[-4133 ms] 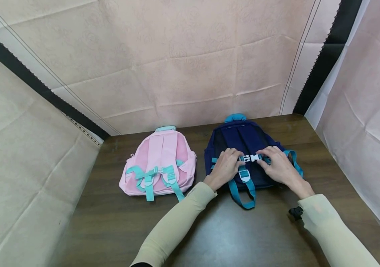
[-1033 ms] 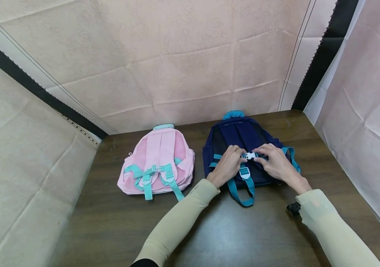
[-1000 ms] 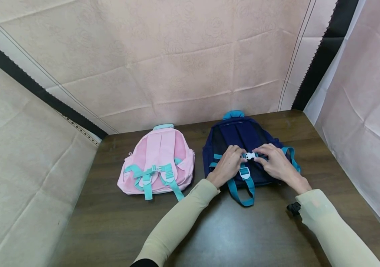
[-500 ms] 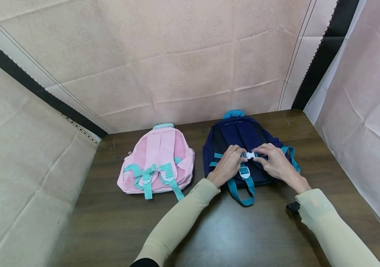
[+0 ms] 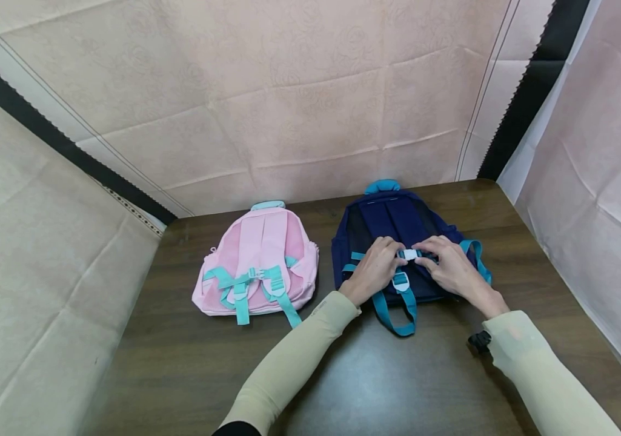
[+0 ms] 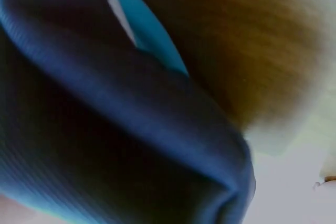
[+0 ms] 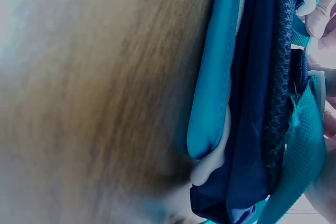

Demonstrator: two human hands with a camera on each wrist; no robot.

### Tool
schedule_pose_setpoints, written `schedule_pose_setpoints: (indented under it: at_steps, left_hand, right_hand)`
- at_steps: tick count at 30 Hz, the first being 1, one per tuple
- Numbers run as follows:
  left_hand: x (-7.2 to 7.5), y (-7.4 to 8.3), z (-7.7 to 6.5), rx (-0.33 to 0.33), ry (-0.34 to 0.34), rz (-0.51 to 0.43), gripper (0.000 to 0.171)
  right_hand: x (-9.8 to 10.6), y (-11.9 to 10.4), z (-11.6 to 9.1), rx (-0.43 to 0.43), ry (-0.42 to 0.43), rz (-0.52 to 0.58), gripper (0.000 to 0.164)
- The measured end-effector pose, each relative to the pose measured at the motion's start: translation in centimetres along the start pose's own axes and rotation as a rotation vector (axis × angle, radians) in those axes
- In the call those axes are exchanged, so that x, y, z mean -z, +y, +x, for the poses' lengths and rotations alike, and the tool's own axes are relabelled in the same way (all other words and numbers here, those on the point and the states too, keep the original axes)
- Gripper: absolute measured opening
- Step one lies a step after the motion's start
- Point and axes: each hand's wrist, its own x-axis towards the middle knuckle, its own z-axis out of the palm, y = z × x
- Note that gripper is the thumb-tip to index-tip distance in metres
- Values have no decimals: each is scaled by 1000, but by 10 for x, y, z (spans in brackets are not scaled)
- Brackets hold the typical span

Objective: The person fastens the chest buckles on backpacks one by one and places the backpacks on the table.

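A navy backpack (image 5: 389, 212) lies with its straps up at the right of the table. Across its middle, a white side-release buckle (image 5: 410, 254) joins teal webbing. My left hand (image 5: 374, 270) pinches the buckle's left end, thumb and fingertips close against it. From the other side, my right hand (image 5: 454, 270) pinches its right end. The two halves look pushed together as one short white piece. In the right wrist view, the backpack's edge (image 7: 257, 103) and a loose teal strap (image 7: 299, 161) show, with fingers at the right margin. Blurred dark fabric (image 6: 121, 98) fills much of the left wrist view.
A pink backpack (image 5: 263, 242) with mint straps lies left of the navy one. A teal strap loop (image 5: 397, 330) hangs over the brown table (image 5: 179, 363). Pale cloth walls (image 5: 310, 109) stand behind and at both sides.
Several seconds ago the buckle's prongs showed between its halves; the hands have drawn closer and the halves have slid together. The backpacks stay in place, and the view shifted slightly.
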Motion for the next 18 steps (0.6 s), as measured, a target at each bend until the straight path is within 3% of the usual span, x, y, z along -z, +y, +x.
schedule_pose_setpoints:
  at_steps: [18]
  left_hand:
    - [7,-6,-7,-37,8,96,33]
  right_hand:
    - [-4,-4,1,-34,-13,-20,30]
